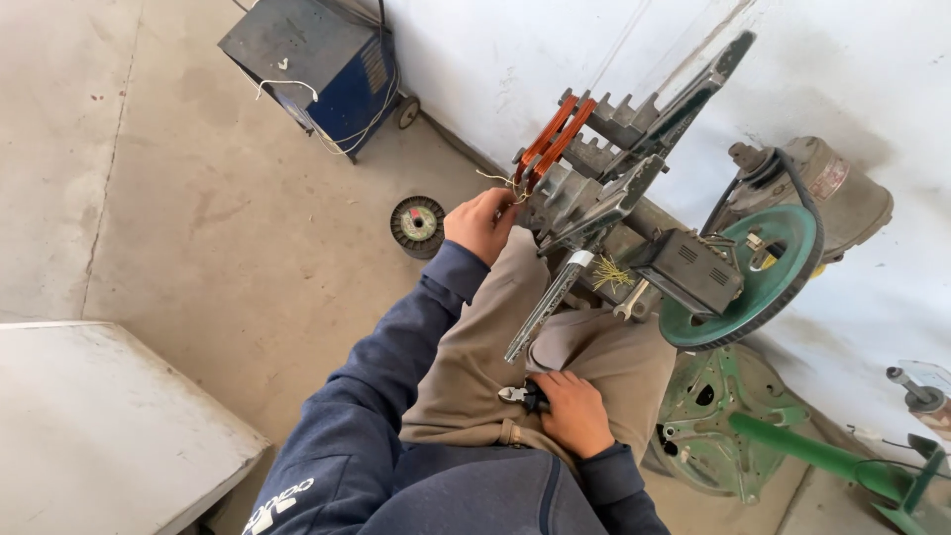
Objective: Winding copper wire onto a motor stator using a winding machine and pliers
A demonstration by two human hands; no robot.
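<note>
My left hand [480,224] reaches out to the orange copper wire coil [553,139] wound on the stepped grey former of a coil winding machine [614,183], fingers pinching at the wire ends beside the coil. My right hand [573,411] rests on my lap, closed around small cutting pliers [520,395] whose jaws point left. I am seated in tan trousers and a dark blue sweater, close to the machine.
A green pulley wheel [768,282] with a belt runs to a grey motor [827,188] by the white wall. A wire spool [418,226] lies on the concrete floor. A blue box-shaped machine [317,64] stands at the back; a grey table [99,426] is at lower left.
</note>
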